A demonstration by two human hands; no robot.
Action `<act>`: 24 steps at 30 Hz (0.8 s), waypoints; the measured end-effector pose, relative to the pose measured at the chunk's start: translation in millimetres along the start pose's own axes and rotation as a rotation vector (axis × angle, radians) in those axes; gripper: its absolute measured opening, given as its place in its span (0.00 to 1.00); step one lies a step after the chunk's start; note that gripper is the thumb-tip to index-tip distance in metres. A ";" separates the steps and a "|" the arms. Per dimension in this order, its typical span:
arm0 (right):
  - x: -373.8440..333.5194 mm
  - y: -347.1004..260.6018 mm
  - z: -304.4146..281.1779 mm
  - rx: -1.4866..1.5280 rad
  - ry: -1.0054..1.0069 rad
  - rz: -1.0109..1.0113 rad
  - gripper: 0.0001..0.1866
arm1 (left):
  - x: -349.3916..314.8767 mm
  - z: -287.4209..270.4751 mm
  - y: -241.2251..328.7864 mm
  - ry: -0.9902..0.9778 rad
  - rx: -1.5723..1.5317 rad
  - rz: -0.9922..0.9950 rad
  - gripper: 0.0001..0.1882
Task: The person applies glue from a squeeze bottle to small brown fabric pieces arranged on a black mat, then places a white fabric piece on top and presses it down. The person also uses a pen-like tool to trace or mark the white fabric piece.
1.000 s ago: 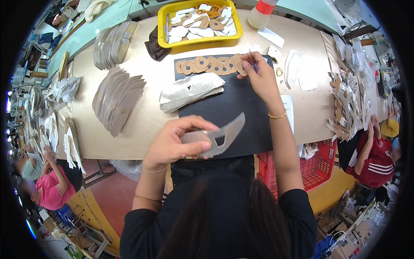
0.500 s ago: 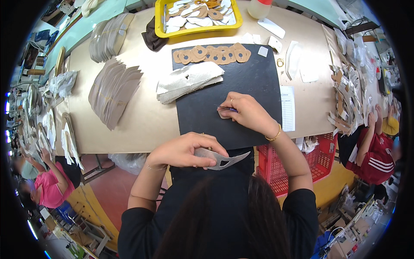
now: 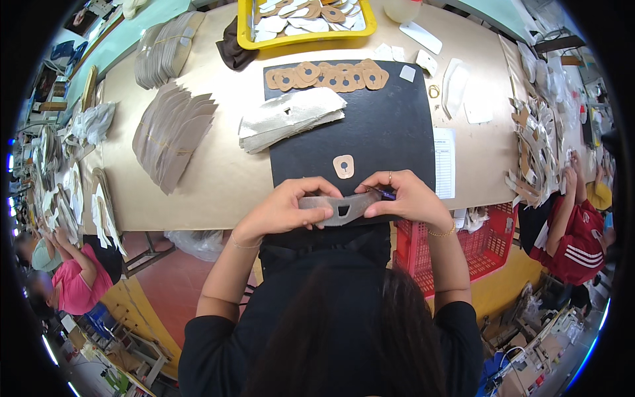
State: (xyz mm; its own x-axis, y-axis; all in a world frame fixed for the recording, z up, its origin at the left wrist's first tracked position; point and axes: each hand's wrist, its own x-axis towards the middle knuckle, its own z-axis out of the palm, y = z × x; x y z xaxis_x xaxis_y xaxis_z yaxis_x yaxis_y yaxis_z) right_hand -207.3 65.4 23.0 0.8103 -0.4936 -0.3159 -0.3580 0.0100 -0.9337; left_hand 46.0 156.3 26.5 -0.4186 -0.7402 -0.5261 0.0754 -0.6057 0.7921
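A grey curved fabric piece [image 3: 317, 206] with a small cut-out near its middle is stretched between both hands over the front edge of the black mat [image 3: 390, 132]. My left hand [image 3: 288, 206] pinches its left end, thumb in front. The right end is gripped by my right hand [image 3: 411, 198], which also keeps a slim dark purple tool [image 3: 389, 195] in its fingers; its exact kind is unclear. Just beyond the hands, a single tan patch [image 3: 343, 173] with a keyhole-shaped slot lies on the mat. Farther off sits a pile of off-white fabric pieces [image 3: 281, 127], cut-out on top.
Overlapping tan patches [image 3: 307, 71] line the mat's far edge. Behind stands a yellow tray [image 3: 307, 41] of white and tan pieces. Banded grey stacks [image 3: 173, 135] lie left, white offcuts [image 3: 455, 86] and a paper sheet [image 3: 444, 162] right. A red basket [image 3: 456, 264] is below the table.
The right hand has put the tan patch down on the mat and come back to grip the fabric piece's right end. The left hand has raised the piece slightly away from me.
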 end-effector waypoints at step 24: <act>7.6 13.1 11.3 -0.203 0.433 0.219 0.18 | 32.9 12.7 -16.5 0.438 0.229 0.001 0.22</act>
State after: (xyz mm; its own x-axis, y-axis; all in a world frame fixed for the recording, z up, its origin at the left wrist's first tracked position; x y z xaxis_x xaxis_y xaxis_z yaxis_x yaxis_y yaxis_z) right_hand -200.5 71.6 6.5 0.4555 -0.8136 -0.3613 -0.6152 0.0058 -0.7884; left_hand 19.5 145.6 0.1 0.0045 -0.8239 -0.5667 -0.1453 -0.5612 0.8148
